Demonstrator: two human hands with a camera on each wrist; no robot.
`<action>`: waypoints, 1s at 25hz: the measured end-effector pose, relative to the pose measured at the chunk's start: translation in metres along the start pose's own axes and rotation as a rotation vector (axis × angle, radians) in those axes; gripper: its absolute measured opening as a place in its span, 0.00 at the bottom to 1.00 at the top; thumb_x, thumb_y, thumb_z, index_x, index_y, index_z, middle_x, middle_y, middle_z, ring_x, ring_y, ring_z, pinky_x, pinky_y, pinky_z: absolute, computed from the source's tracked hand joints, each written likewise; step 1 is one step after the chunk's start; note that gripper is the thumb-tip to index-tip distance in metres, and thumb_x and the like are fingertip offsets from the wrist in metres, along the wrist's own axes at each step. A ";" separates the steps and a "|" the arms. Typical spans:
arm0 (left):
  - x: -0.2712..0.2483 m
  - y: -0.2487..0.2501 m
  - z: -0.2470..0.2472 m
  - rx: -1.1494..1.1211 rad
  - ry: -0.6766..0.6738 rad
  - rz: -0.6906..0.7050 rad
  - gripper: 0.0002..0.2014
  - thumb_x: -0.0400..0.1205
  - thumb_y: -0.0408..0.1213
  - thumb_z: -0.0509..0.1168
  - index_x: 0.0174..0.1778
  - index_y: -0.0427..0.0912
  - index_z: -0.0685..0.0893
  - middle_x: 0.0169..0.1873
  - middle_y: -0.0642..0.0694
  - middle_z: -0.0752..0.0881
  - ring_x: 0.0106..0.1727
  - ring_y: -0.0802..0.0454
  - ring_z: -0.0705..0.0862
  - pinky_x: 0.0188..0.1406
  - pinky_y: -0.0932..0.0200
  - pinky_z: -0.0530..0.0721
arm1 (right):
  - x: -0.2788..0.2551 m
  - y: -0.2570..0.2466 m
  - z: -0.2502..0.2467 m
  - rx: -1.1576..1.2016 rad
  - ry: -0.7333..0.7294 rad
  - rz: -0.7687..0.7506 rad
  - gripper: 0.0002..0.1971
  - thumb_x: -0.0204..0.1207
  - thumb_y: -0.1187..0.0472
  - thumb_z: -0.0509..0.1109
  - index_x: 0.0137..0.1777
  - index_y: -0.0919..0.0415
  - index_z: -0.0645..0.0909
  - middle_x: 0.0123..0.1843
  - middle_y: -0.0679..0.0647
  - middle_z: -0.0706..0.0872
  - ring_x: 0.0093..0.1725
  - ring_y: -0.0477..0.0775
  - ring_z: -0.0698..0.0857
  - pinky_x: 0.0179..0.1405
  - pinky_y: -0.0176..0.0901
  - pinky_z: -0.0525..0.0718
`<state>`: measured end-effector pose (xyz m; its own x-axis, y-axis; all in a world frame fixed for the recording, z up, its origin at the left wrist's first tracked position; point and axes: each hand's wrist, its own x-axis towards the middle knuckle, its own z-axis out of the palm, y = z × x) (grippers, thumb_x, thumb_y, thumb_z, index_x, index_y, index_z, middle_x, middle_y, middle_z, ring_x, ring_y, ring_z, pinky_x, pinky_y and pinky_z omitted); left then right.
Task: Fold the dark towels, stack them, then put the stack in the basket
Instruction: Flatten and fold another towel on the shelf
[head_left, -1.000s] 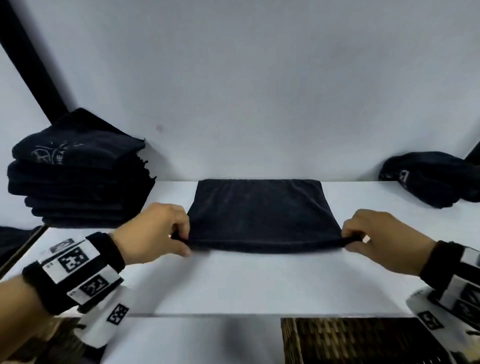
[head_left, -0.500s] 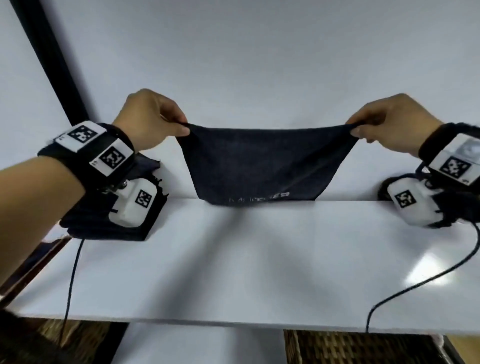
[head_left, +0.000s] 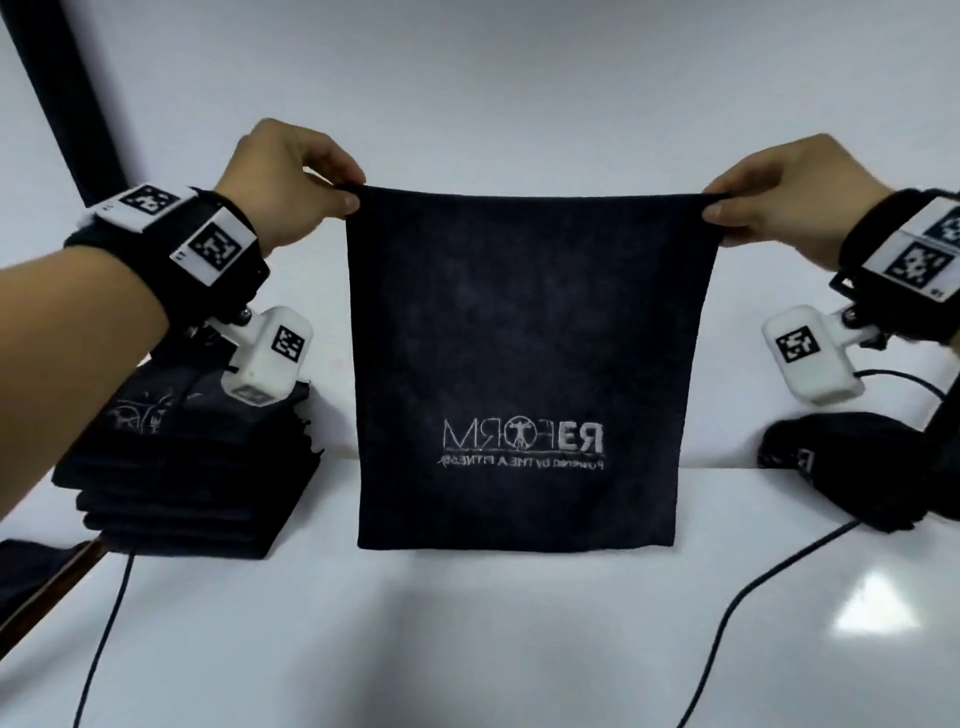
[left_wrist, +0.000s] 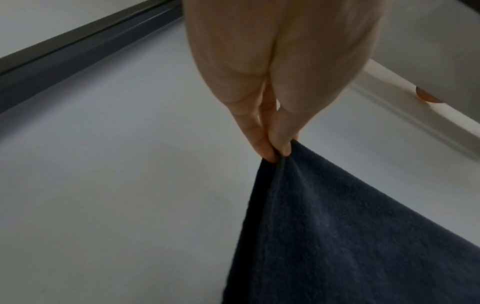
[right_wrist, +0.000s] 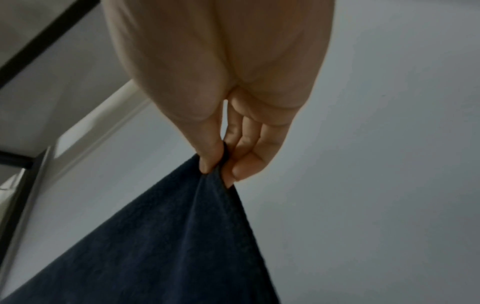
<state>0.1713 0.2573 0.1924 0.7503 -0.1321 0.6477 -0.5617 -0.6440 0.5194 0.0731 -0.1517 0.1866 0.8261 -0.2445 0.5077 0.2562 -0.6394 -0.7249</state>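
A dark towel (head_left: 524, 332) with a pale mirrored logo hangs flat in the air in front of me. Its bottom edge sits just above the white table (head_left: 467, 639). My left hand (head_left: 347, 193) pinches the top left corner, as the left wrist view shows: left hand (left_wrist: 278, 154), towel (left_wrist: 350, 236). My right hand (head_left: 712, 205) pinches the top right corner, and in the right wrist view the right hand (right_wrist: 218, 170) has the towel (right_wrist: 168, 246) between thumb and fingers. A stack of folded dark towels (head_left: 182, 478) stands at the left on the table.
A crumpled heap of dark towels (head_left: 841, 462) lies at the right on the table by the white wall. Two black cables (head_left: 727, 613) run across the table from the wrist cameras. A dark post (head_left: 57, 88) rises at the upper left. The basket is out of view.
Both hands lifted the towel off the table by its near corners. It unfolded and now hangs full length, stretched taut, with the logo showing.
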 end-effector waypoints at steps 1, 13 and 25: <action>0.003 -0.003 0.003 0.005 -0.029 -0.003 0.09 0.76 0.27 0.72 0.48 0.43 0.89 0.39 0.50 0.87 0.21 0.70 0.80 0.17 0.79 0.68 | 0.003 0.002 0.001 -0.011 -0.001 0.005 0.06 0.73 0.73 0.75 0.43 0.61 0.86 0.41 0.61 0.88 0.35 0.53 0.88 0.44 0.42 0.90; -0.012 0.004 -0.005 -0.051 -0.111 0.057 0.12 0.76 0.25 0.73 0.45 0.48 0.90 0.38 0.49 0.89 0.33 0.69 0.84 0.35 0.77 0.80 | -0.017 0.013 -0.022 -0.122 -0.055 -0.023 0.07 0.71 0.66 0.78 0.40 0.52 0.89 0.37 0.52 0.91 0.37 0.51 0.87 0.38 0.34 0.82; -0.321 -0.061 -0.004 -0.230 -0.889 -0.097 0.05 0.73 0.42 0.76 0.43 0.55 0.90 0.39 0.48 0.91 0.40 0.49 0.91 0.46 0.55 0.88 | -0.280 0.109 0.004 -0.003 -0.899 0.268 0.22 0.54 0.34 0.79 0.40 0.50 0.90 0.41 0.57 0.92 0.43 0.59 0.91 0.50 0.47 0.89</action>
<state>-0.0369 0.3420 -0.0448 0.7361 -0.6766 -0.0211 -0.4666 -0.5297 0.7083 -0.1283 -0.1500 -0.0370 0.9356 0.2700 -0.2274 0.0008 -0.6458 -0.7635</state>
